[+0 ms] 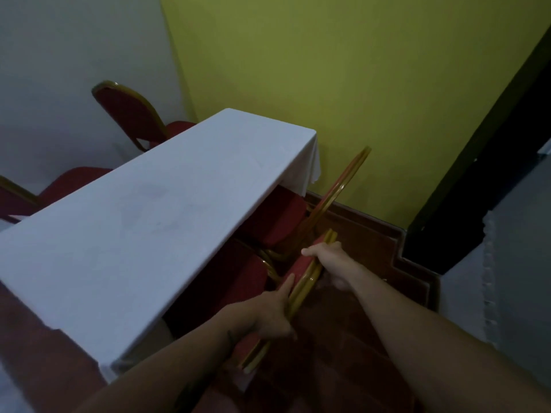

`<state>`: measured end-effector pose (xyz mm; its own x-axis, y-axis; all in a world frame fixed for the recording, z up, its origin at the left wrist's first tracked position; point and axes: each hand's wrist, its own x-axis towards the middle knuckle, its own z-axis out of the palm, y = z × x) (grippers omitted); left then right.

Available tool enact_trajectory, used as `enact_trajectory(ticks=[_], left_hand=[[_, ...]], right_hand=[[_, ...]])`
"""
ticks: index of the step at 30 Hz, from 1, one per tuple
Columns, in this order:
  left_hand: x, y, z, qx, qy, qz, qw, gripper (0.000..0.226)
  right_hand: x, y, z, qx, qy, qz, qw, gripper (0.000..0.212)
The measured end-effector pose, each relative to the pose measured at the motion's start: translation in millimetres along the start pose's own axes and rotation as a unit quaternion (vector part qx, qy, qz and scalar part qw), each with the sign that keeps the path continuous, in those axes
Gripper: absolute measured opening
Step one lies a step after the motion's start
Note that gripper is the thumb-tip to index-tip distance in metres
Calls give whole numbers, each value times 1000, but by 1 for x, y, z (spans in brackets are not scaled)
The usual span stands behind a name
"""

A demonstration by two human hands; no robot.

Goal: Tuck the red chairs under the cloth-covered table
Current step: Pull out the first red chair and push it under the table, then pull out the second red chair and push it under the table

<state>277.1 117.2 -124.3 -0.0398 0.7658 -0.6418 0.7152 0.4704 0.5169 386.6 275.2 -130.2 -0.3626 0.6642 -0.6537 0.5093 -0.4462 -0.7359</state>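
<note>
A long table under a white cloth (155, 222) runs from lower left to upper middle. On its near side stands a red chair with a gold frame; I see the top rail of its back (301, 289) from above, and its seat (226, 281) sits partly under the table. My left hand (269, 317) grips the lower part of that back. My right hand (326, 257) holds its upper end. A second red chair (277, 222) stands further along the same side, seat under the cloth, its gold back (343, 186) tilted.
Two more red chairs stand on the table's far side, one at the back (131, 114) and one at the left edge (59, 189). A green wall (357, 84) closes the far end. A dark door frame (477, 189) and a step in the brown floor (402, 263) lie to the right.
</note>
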Motion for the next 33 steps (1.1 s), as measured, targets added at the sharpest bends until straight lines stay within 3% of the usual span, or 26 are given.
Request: enact_trajectory(ticks=[5,12,16,17,19,21,24,28,33], left_hand=[[-3,-3,2,45,68,-18,997,100],[-8,-20,-13,23,95,-37,994,90],[-18,-25,-15,18,117,-16,993,80],[-22,-28,-16,25,119,-17,992,77],[-29,-34,-22,30,110,-23,993,68],[-40,-41,-32,23,127,-20,991,45],[-62,-52,-51,7,194,-23,981,23],[-97,-81,-70,-13,282,-61,957,29],[-139,-147,-93,-76,367,-113,920,35]], right_hand=[[2,-10,14,0,30,-17,999,66],[11,-25,39,8,37,-35,999,60],[3,-29,40,-70,60,-33,995,64],[-2,-31,39,-147,86,-44,984,70],[-11,-39,35,-351,137,-93,921,88],[-24,-52,35,-440,142,-166,871,94],[-37,-79,45,-451,95,-233,856,75],[-46,-103,74,-462,32,-303,833,56],[-50,-117,138,-482,-42,-334,809,51]])
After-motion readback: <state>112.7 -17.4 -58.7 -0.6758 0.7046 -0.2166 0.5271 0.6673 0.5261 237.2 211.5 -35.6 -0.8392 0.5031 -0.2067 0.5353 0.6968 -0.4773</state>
